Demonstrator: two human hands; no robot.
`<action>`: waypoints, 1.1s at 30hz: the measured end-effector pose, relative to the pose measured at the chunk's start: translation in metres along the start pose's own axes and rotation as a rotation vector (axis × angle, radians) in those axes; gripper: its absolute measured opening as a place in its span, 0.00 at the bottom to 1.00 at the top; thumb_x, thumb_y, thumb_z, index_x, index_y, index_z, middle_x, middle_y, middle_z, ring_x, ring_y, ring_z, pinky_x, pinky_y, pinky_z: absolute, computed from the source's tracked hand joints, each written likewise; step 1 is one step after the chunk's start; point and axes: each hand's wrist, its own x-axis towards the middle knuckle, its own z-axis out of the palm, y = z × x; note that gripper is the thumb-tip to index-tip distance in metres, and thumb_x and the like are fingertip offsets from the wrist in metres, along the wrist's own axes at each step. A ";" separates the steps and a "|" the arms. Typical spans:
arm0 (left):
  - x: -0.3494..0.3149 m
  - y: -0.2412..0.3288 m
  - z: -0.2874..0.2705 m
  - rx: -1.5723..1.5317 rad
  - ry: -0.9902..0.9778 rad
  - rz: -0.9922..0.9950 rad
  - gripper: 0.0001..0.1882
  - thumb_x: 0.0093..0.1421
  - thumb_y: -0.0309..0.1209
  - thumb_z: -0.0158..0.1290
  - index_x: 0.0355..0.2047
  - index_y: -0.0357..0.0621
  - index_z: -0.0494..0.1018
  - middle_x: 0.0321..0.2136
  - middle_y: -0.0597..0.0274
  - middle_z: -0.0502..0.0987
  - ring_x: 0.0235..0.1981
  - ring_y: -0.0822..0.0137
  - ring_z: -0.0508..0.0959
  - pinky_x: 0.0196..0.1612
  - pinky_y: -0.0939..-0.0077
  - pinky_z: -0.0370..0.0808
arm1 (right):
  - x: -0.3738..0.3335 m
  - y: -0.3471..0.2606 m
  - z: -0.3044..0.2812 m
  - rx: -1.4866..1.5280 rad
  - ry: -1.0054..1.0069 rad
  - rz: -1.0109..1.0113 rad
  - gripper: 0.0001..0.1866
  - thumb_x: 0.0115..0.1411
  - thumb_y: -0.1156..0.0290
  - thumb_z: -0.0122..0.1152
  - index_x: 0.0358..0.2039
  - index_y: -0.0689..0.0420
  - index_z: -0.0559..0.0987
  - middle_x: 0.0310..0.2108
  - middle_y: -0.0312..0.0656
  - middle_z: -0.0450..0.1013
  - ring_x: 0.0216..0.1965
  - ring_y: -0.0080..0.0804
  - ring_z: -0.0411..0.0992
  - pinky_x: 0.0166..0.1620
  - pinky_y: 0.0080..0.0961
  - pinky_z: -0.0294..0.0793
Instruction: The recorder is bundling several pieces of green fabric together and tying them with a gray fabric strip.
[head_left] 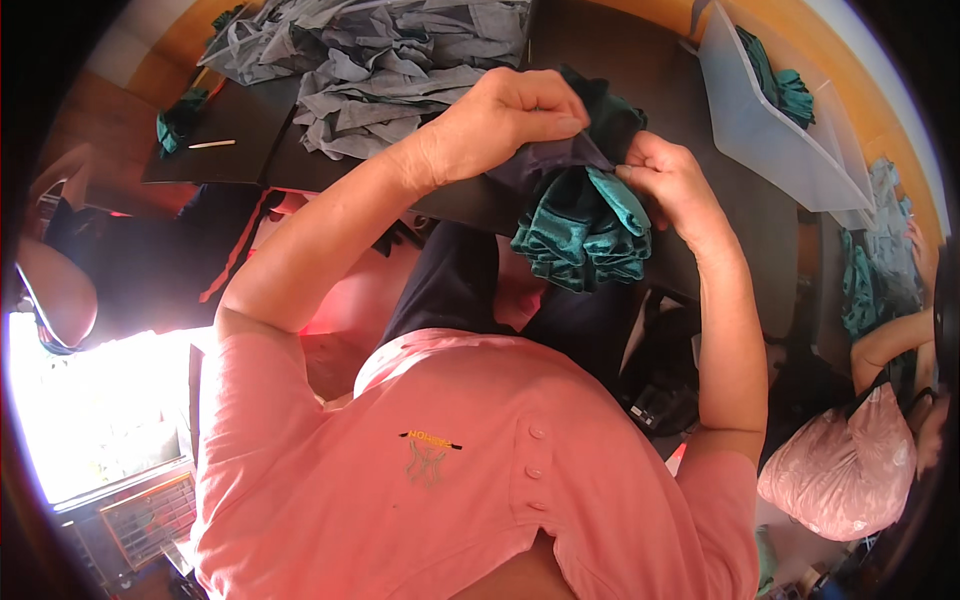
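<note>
Dark table holds grey cloth pile.

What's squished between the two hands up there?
Head view: a bunched teal cloth with a grey-purple strip, pinched by the left hand and right hand.

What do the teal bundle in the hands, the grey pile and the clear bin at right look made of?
Teal bundle: soft cloth with a slight sheen, judging by its deep folds, held by the left hand and right hand. Grey pile: matte woven fabric, crumpled. Clear bin: probably translucent plastic, stiff flat walls with teal cloth showing through.
</note>
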 end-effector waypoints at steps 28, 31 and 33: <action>-0.036 -0.001 0.046 -0.583 0.103 -0.044 0.09 0.58 0.27 0.58 0.37 0.34 0.79 0.34 0.66 0.76 0.38 0.73 0.75 0.47 0.79 0.69 | -0.007 -0.001 0.004 -0.006 0.025 0.006 0.10 0.56 0.71 0.61 0.24 0.62 0.70 0.21 0.35 0.65 0.27 0.23 0.62 0.32 0.25 0.62; -0.037 0.002 0.043 -0.621 0.067 -0.148 0.08 0.58 0.26 0.59 0.36 0.35 0.79 0.34 0.66 0.77 0.38 0.72 0.75 0.48 0.79 0.69 | -0.008 -0.003 0.003 -0.013 0.017 0.019 0.10 0.56 0.72 0.61 0.24 0.62 0.70 0.21 0.35 0.65 0.27 0.22 0.62 0.32 0.25 0.62; -0.038 0.001 0.042 -0.593 0.070 -0.137 0.08 0.57 0.26 0.59 0.36 0.35 0.78 0.34 0.65 0.77 0.38 0.72 0.75 0.47 0.79 0.69 | -0.008 -0.003 0.004 -0.020 0.031 0.002 0.09 0.56 0.72 0.60 0.25 0.61 0.70 0.21 0.33 0.65 0.27 0.22 0.62 0.32 0.24 0.61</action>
